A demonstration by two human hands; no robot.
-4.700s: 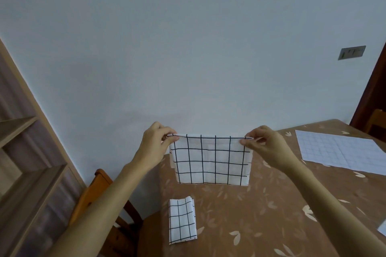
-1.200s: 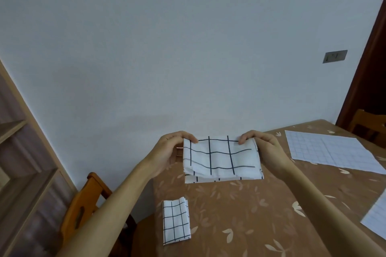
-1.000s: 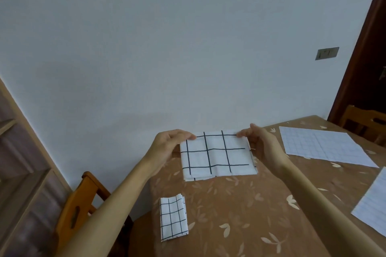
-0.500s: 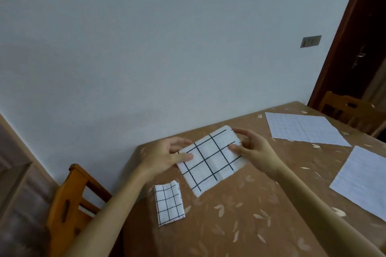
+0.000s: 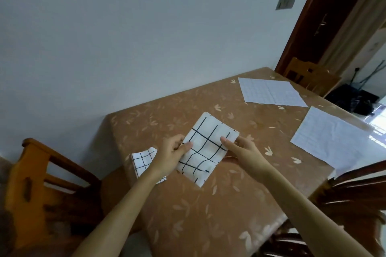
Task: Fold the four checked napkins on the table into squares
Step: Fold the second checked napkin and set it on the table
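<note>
A white napkin with black checks (image 5: 205, 147), folded into a long rectangle, lies slanted on the brown leaf-patterned table (image 5: 208, 215). My left hand (image 5: 172, 155) pinches its left edge with thumb on top. My right hand (image 5: 243, 148) grips its right edge the same way. A smaller folded checked napkin (image 5: 142, 159) rests at the table's left edge, partly hidden behind my left wrist. Two unfolded pale checked napkins lie flat: one at the far right corner (image 5: 269, 93), one along the right edge (image 5: 334, 140).
An orange wooden chair (image 5: 37, 190) stands left of the table. A dark chair back (image 5: 355, 190) sits at the right front. Another wooden chair (image 5: 309, 77) and a dark door are beyond the far corner. A white wall runs behind.
The napkin went from hanging in the air to a narrower fold, came down onto the table and turned slantwise. My view swung right and downward.
</note>
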